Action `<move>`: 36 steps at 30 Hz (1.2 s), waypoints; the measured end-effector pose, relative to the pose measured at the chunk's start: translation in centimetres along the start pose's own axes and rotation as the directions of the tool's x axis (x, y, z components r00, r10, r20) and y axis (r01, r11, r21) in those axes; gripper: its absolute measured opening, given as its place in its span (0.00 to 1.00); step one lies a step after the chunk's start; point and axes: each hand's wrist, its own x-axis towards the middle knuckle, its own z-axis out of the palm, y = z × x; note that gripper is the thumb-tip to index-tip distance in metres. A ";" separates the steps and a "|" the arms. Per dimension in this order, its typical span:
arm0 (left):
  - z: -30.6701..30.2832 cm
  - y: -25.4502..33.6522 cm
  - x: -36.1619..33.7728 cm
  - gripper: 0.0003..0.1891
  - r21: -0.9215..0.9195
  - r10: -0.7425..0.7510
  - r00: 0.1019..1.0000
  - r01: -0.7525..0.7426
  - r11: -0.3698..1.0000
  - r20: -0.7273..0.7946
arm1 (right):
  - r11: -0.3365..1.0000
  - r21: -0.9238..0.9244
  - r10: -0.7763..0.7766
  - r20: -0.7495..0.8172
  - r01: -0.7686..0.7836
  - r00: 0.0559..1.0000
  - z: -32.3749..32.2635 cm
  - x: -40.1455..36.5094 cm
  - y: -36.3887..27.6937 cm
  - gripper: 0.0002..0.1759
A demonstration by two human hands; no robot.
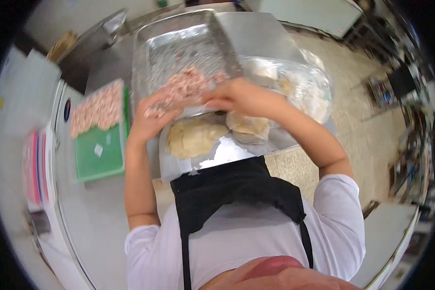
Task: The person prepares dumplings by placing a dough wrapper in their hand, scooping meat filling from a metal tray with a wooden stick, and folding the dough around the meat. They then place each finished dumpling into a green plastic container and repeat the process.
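Note:
A pink, minced-meat-like mixture [191, 82] lies heaped at the near end of a deep metal pan [139, 63]. My left hand [152, 123] is at the pan's near left corner, curled around some of the mixture. From the right, my right hand [237, 98] reaches over the near rim towards it, fingers bent together; blur hides what they hold. Just below the hands, a flattened piece of pale dough [191, 137] rests on the work surface. Beside it sits another pale lump of dough [250, 128], partly under my right forearm.
Left of the pan, a green tray [99, 154] carries rows of small pink-topped pieces [99, 107]. Clear plastic bags [304, 87] lie on the right of the metal table [256, 34]. A white appliance [65, 159] stands at the left.

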 end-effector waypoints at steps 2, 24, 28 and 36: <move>-0.2 0.1 0.2 0.21 0.026 0.061 0.992 -0.065 0.998 0.106 | 0.990 0.136 -0.026 -0.031 0.030 0.999 1.7 0.2 1.8 0.17; -0.5 -2.0 1.4 0.29 0.210 0.003 0.987 0.032 0.977 -0.161 | 0.999 -0.017 0.047 -0.157 -0.051 0.987 -1.9 -1.3 0.9 0.17; -0.1 -0.8 2.2 0.21 0.008 -0.067 0.996 0.067 0.998 -0.053 | 0.995 0.079 -0.053 -0.040 0.056 0.998 0.4 -0.2 2.5 0.15; -0.7 -4.8 1.5 0.13 -0.291 -0.346 0.916 0.280 0.915 -0.204 | 0.965 -0.264 -0.106 -0.361 0.008 0.926 4.2 2.6 2.7 0.11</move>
